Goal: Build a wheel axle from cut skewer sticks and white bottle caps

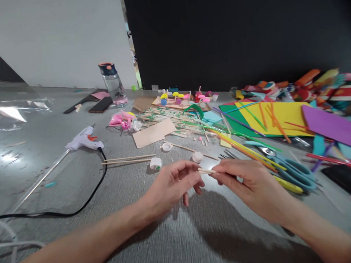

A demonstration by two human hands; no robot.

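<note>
Short pale wooden sticks span the small gap between my two hands above the grey table. My left hand pinches their left end between thumb and fingers, with its lower fingers loosely curled. The other end is in a pinch of my right hand; its fingertips hide part of the wood. Just behind the hands lies a white bottle cap. A second white cap rests farther back, touching a thin stick, and a third cap stands at the end of long wooden skewers.
A glue gun with a black cord lies left. Blue-handled scissors and a yellow cutter sit beside my right hand. Behind are cardboard, a heap of skewers, a water bottle and coloured sheets.
</note>
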